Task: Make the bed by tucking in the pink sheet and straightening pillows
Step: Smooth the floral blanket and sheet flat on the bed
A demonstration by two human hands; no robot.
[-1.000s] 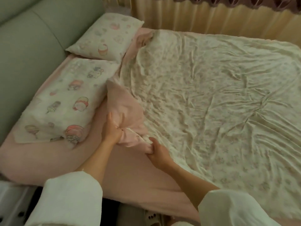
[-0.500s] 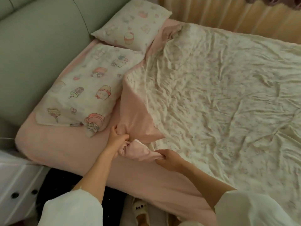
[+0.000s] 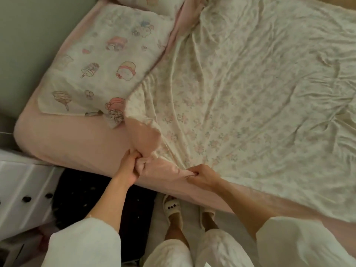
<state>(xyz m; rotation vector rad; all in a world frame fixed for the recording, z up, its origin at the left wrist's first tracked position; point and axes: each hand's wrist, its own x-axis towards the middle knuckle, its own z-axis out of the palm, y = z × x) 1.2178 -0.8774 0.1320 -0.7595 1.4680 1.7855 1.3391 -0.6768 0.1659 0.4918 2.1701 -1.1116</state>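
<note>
A pink sheet (image 3: 63,143) covers the mattress down its near side. Over it lies a cream floral cover (image 3: 250,97) with a pink underside, creased and spread across the bed. My left hand (image 3: 131,166) is shut on the cover's bunched pink corner at the near bed edge. My right hand (image 3: 202,175) pinches the same edge a little to the right, fingers closed on the fabric. A cartoon-print pillow (image 3: 100,64) lies at the head of the bed, left of the cover. A second pillow (image 3: 154,1) behind it is cut off by the top of the view.
A grey-green padded headboard (image 3: 23,45) stands at the left. A white drawer unit (image 3: 25,193) sits at the lower left beside a dark mat (image 3: 96,199) on the floor. My slippered feet (image 3: 173,209) stand against the bed side.
Both hands have pulled the cover's corner toward the near bed edge, and the folded-back pink flap has shrunk. The view has tilted down, now showing the floor and feet.
</note>
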